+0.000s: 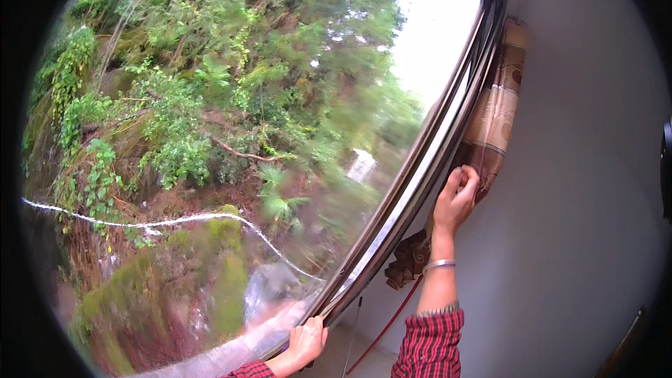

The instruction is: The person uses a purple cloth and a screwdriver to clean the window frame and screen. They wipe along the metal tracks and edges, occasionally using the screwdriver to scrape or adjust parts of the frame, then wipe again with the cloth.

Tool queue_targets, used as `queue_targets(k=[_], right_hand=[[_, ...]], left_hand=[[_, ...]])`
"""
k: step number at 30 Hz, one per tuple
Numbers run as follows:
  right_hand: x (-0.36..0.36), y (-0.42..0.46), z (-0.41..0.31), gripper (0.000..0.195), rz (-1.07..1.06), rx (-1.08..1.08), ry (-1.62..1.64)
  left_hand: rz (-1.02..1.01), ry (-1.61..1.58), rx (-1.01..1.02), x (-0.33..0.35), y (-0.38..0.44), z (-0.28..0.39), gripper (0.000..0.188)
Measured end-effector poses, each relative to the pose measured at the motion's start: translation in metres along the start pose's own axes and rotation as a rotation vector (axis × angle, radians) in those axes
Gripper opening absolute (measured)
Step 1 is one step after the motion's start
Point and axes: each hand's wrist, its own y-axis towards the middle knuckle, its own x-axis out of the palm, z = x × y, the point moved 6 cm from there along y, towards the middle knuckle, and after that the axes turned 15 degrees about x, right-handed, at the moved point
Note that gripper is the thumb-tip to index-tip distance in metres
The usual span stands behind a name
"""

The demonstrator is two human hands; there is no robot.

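My right hand [455, 197] is raised at the right side of the window, its fingers curled against the lower part of a brown and beige patterned curtain [499, 110]. Whether cloth is pinched between the fingers cannot be made out. Low at the window's corner, my left hand [308, 340] rests with bent fingers on the dark window frame [401, 189]; what its fingertips hold, if anything, is hidden. Beneath my right hand hangs a bunched end of brown patterned cloth [408, 260]. The window glass [220, 168] shows a faint reflection near my left hand.
A red cord or thin pipe [386, 328] slants down below the bunched cloth, beside a thin dark-tipped rod [354, 325]. A plain grey wall [572, 168] stands to the right. Outside are trees, mossy rock and a white rope-like line [184, 219].
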Motion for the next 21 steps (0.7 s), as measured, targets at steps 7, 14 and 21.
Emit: queue_targets(k=[7, 14, 21], right_hand=[[0.033, 0.011, 0.013, 0.032, 0.226, 0.080, 0.071], [0.027, -0.007, -0.031, 0.033, 0.159, -0.056, 0.136], [0.012, -0.002, -0.031, 0.037, 0.046, -0.040, 0.067]], left_hand=[[-0.083, 0.001, -0.027, 0.011, 0.004, 0.010, 0.030], [-0.077, 0.026, -0.024, 0.003, 0.004, 0.004, 0.027], [-0.047, 0.063, -0.044, 0.005, 0.009, 0.010, 0.027]])
